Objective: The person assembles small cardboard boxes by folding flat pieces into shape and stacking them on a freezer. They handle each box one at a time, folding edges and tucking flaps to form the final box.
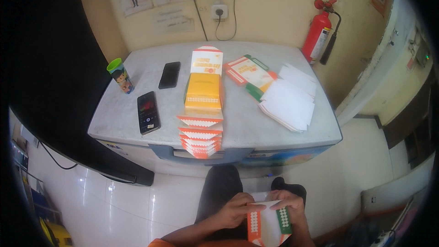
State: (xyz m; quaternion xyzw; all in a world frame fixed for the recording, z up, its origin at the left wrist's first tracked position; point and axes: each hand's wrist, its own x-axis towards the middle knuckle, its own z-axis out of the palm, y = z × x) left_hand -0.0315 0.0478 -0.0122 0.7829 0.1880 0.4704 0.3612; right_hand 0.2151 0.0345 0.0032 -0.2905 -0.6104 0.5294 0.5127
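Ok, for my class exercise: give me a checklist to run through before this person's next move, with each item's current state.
1. Both hands on the carton: ok; left hand and right hand hold the orange-and-green carton.
2. Carton closed: not ok; its white inside shows.
3. Flaps fully tucked: cannot tell; the hands partly cover them.
4. Flat blanks available: ok; white-side-up blanks lie right of the row.
5. Row of cartons clear of the front edge: not ok; its near end appears to overhang the grey lid.
6. Cup upright: ok.
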